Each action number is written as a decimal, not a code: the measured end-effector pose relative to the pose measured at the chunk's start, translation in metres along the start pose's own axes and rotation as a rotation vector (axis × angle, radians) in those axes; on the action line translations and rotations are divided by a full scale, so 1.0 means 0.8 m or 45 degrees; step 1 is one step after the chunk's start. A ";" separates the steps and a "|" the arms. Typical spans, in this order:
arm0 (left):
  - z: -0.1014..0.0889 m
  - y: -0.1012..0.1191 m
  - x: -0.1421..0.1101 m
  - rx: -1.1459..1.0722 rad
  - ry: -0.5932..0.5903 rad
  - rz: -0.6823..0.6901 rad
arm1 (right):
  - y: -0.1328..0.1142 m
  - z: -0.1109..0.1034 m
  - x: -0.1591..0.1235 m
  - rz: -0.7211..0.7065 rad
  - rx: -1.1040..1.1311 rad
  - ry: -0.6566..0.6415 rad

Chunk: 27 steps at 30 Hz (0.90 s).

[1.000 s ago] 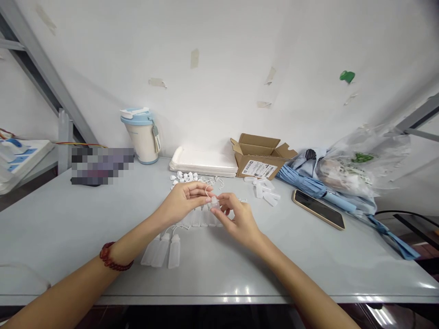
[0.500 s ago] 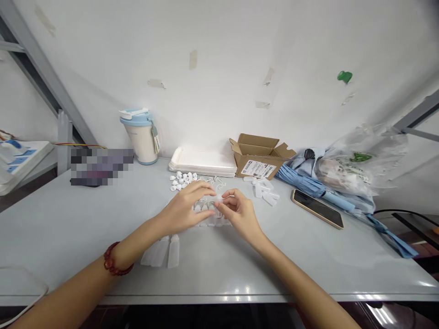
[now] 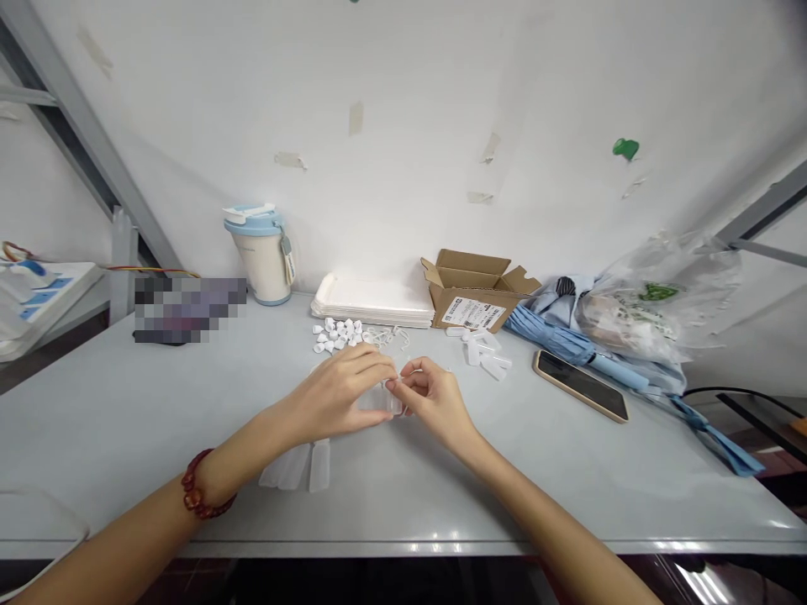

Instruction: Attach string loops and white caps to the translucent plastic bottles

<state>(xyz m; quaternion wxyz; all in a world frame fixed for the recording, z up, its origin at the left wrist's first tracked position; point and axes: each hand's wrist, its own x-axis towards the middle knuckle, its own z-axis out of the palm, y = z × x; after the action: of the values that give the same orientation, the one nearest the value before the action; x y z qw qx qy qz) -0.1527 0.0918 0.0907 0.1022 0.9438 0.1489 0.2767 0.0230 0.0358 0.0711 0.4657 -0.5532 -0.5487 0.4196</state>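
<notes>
Near the middle of the table, my left hand (image 3: 348, 388) arches over a small translucent bottle (image 3: 394, 403), its thumb low by the bottle and its fingers near the top. Opposite it, my right hand (image 3: 438, 395) pinches with thumb and fingertips at the bottle's neck, where a small whitish piece barely shows. My left hand hides most of the other bottles lying there. White caps (image 3: 337, 334) form a pile just behind my left hand. Thin white looped pieces (image 3: 396, 337) lie beside them. More translucent flat bottles (image 3: 319, 465) rest in front of my left wrist.
Behind stand a cream tumbler (image 3: 261, 260), a stack of white trays (image 3: 378, 302) and an open cardboard box (image 3: 472, 294). Translucent pieces (image 3: 485, 351) lie before the box. To the right are a phone (image 3: 580, 385), a blue umbrella (image 3: 555, 334) and a plastic bag (image 3: 656, 307).
Both hands have come down closer to the table. My left fingers have closed in around the bottle, and my right fingertips have brought the small whitish piece to its neck.
</notes>
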 end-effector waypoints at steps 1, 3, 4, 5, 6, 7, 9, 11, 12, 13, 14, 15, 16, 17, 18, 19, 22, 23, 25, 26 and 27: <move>-0.002 0.002 -0.003 0.006 -0.011 -0.009 | 0.000 0.001 -0.001 0.004 -0.008 -0.028; -0.005 0.007 -0.011 -0.001 -0.033 -0.042 | 0.000 0.004 -0.004 -0.006 -0.032 -0.092; -0.007 0.010 -0.016 -0.010 -0.042 -0.059 | 0.000 0.006 -0.006 -0.017 -0.043 -0.132; -0.008 0.013 -0.021 -0.022 -0.051 -0.075 | -0.001 0.007 -0.008 -0.025 -0.050 -0.178; -0.009 0.016 -0.028 -0.034 -0.060 -0.091 | -0.002 0.009 -0.010 -0.029 -0.056 -0.230; -0.010 0.020 -0.035 -0.047 -0.075 -0.108 | -0.003 0.011 -0.013 -0.028 -0.059 -0.288; -0.013 0.027 -0.049 -0.071 -0.109 -0.146 | -0.005 0.015 -0.018 -0.016 -0.082 -0.413; -0.015 0.035 -0.063 -0.090 -0.143 -0.178 | -0.007 0.017 -0.022 -0.013 -0.135 -0.533; -0.017 0.038 -0.069 -0.097 -0.157 -0.187 | -0.008 0.018 -0.024 -0.020 -0.165 -0.590; -0.018 0.041 -0.075 -0.098 -0.169 -0.195 | -0.009 0.019 -0.026 -0.035 -0.200 -0.639; -0.019 0.044 -0.080 -0.094 -0.181 -0.203 | -0.010 0.020 -0.027 -0.058 -0.241 -0.680; -0.019 0.046 -0.084 -0.085 -0.192 -0.209 | -0.010 0.020 -0.027 -0.084 -0.286 -0.713; -0.020 0.047 -0.087 -0.073 -0.204 -0.214 | -0.011 0.020 -0.028 -0.111 -0.335 -0.739; -0.020 0.048 -0.089 -0.060 -0.216 -0.220 | -0.011 0.020 -0.028 -0.133 -0.384 -0.758; -0.019 0.049 -0.091 -0.047 -0.223 -0.225 | -0.011 0.020 -0.027 -0.148 -0.426 -0.770; -0.019 0.049 -0.092 -0.036 -0.227 -0.227 | -0.011 0.021 -0.027 -0.155 -0.459 -0.777; -0.019 0.048 -0.093 -0.018 -0.236 -0.245 | -0.010 0.022 -0.027 -0.155 -0.531 -0.760; -0.020 0.048 -0.093 -0.019 -0.245 -0.255 | -0.010 0.023 -0.026 -0.154 -0.556 -0.747; -0.022 0.045 -0.093 -0.030 -0.283 -0.281 | -0.010 0.025 -0.026 -0.147 -0.603 -0.734; -0.022 0.044 -0.093 -0.036 -0.302 -0.292 | -0.010 0.026 -0.026 -0.145 -0.621 -0.738; -0.023 0.042 -0.093 -0.040 -0.319 -0.304 | -0.010 0.026 -0.027 -0.147 -0.634 -0.747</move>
<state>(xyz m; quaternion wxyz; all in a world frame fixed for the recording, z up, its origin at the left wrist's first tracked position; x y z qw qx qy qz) -0.2150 0.0372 0.0781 0.1667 0.9449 0.2416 0.1449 -0.0003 0.0155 0.0731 0.1634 -0.4740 -0.7739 0.3869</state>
